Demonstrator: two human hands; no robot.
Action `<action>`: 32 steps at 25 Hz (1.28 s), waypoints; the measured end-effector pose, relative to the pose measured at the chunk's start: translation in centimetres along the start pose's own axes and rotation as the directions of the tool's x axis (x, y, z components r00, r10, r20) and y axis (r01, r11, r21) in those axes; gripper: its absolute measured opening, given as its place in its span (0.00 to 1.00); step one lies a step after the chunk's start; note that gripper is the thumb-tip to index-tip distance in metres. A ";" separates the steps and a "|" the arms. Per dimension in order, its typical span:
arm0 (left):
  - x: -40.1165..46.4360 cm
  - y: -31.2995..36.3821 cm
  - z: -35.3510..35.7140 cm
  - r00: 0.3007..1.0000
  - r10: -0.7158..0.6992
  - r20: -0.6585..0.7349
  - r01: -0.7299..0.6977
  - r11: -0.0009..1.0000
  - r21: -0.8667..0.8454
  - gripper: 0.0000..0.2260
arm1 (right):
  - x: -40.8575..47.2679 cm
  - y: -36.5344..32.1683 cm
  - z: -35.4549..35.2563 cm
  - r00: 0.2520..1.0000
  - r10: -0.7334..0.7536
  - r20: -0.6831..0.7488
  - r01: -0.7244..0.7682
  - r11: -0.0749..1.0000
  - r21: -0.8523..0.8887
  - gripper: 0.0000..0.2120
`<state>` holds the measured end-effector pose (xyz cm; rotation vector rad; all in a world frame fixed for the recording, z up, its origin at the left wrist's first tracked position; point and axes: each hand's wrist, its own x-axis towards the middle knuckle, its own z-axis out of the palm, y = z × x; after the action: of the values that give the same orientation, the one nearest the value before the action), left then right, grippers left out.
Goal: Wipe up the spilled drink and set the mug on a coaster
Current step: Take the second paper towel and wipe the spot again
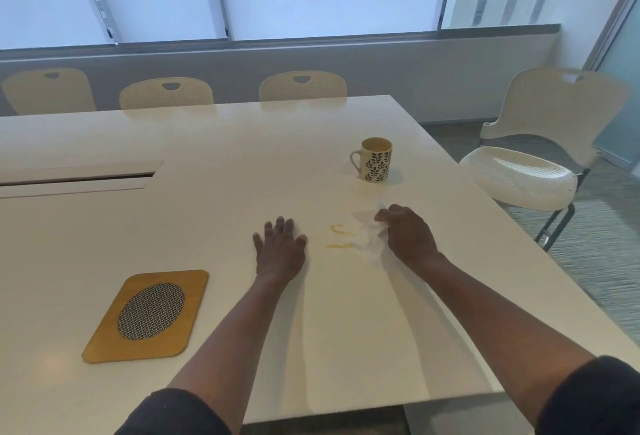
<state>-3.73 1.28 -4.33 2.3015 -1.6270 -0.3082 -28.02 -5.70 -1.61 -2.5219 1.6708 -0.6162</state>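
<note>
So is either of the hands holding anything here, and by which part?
The right hand grips a white tissue by its bunched right edge, pressing it onto the table. The left hand lies flat and open, holding nothing.

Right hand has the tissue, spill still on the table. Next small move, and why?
Probably sweep the right hand with its tissue leftward over the yellow streaks: they lie just beside the tissue, unwiped. The left hand rests flat on the table; the mug can wait.
</note>
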 end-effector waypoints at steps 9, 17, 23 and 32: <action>0.8 -1.1 0.6 1.000 0.017 -0.009 -0.017 0.999 0.036 0.23 | 1.6 -4.2 4.7 0.928 0.014 0.373 0.024 0.995 -0.099 0.29; 0.8 -1.4 0.7 1.000 0.002 -0.031 -0.002 1.000 0.013 0.24 | 0.2 -10.3 6.4 0.925 -0.252 0.285 0.275 0.960 -0.042 0.28; 0.7 -1.3 0.6 0.999 0.012 -0.031 -0.011 1.000 0.015 0.24 | -3.3 -8.8 4.1 0.959 -0.261 0.106 0.243 0.957 0.155 0.21; 0.7 -1.3 0.6 0.999 0.008 -0.032 -0.008 1.000 0.013 0.24 | -1.8 -1.4 0.3 0.995 0.072 0.063 -0.083 0.979 0.184 0.16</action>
<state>-2.61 0.95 -5.36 2.2972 -1.6272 -0.2582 -27.28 -3.58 -2.00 -2.3117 1.6028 -0.6552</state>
